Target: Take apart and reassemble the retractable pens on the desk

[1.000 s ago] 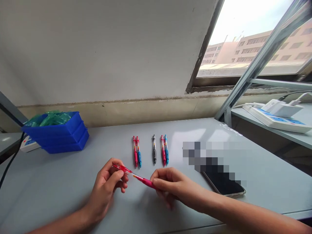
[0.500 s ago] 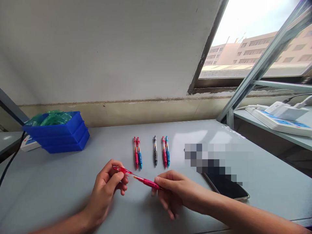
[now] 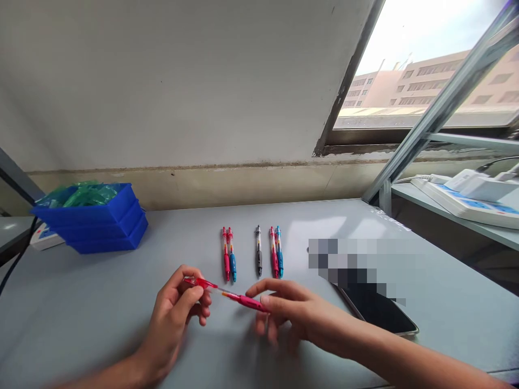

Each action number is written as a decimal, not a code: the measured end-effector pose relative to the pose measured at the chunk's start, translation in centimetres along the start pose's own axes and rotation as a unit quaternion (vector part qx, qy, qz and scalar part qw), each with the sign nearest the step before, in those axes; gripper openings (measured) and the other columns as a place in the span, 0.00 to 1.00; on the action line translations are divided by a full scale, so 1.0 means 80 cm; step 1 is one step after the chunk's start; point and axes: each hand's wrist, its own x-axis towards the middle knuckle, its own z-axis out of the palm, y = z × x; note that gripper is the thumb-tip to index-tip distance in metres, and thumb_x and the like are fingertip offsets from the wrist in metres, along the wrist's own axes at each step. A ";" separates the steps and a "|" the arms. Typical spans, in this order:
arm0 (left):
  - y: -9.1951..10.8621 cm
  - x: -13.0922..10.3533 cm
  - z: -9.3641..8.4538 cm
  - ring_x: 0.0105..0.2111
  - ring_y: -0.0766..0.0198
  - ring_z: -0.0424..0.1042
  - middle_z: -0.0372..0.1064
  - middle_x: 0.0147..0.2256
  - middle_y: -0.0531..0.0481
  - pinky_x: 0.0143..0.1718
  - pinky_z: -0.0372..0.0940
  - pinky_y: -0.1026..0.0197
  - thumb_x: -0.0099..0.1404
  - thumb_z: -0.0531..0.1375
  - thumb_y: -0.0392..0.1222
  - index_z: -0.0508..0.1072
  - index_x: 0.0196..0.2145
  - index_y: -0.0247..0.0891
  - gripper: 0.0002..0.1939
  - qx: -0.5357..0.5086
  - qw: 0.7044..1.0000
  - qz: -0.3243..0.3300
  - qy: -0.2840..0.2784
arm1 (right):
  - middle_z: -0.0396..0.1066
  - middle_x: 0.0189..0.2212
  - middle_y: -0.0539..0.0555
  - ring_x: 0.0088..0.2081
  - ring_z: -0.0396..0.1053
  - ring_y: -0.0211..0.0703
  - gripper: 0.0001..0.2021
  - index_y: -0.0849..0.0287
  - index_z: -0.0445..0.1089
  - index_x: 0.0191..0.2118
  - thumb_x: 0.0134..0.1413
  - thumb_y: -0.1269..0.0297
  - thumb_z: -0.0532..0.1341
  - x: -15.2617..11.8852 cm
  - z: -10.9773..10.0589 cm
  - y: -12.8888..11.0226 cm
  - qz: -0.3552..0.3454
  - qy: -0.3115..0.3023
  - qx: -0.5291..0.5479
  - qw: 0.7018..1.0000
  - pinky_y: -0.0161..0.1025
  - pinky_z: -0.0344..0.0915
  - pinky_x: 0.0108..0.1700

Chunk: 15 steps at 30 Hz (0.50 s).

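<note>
**Five Down, One Seemingly Unfinished**

The left hand (image 3: 178, 308) pinches a pink pen (image 3: 250, 302) above the table (image 3: 101, 292); the right hand (image 3: 290, 305), fingers loosely spread, meets its grip end, hold unclear. Beyond, five pens (image 3: 259, 258) lie set out.

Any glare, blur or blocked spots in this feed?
Head view: lower fingers of the right hand smeared, held pen fairly clear; head view: window overbright, pale light patches on the table; head view: blocky mosaic covering part of the phone.
</note>
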 end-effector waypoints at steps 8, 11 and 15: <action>-0.003 0.001 -0.002 0.18 0.69 0.62 0.66 0.19 0.57 0.18 0.57 0.68 0.54 0.60 0.42 0.65 0.26 0.40 0.06 -0.006 1.000 0.003 -0.007 | 0.69 0.18 0.47 0.17 0.68 0.33 0.11 0.61 0.60 0.29 0.47 0.63 0.64 0.000 0.003 0.003 -0.016 -0.011 0.015 1.000 0.25 0.60 0.15; 0.001 0.003 -0.003 0.18 0.69 0.62 0.65 0.18 0.57 0.18 0.56 0.68 0.53 0.60 0.41 0.65 0.26 0.40 0.06 -0.017 1.000 0.000 0.006 | 0.68 0.17 0.46 0.16 0.65 0.31 0.10 0.60 0.60 0.27 0.44 0.68 0.64 0.000 0.005 0.000 -0.056 0.013 0.018 0.998 0.25 0.60 0.16; 0.008 0.008 -0.006 0.17 0.69 0.62 0.66 0.17 0.57 0.17 0.55 0.68 0.50 0.60 0.41 0.65 0.25 0.40 0.06 -0.048 0.998 0.006 0.039 | 0.67 0.15 0.45 0.15 0.63 0.30 0.08 0.60 0.59 0.24 0.43 0.72 0.62 -0.001 0.007 -0.003 -0.077 0.033 0.031 0.996 0.27 0.60 0.17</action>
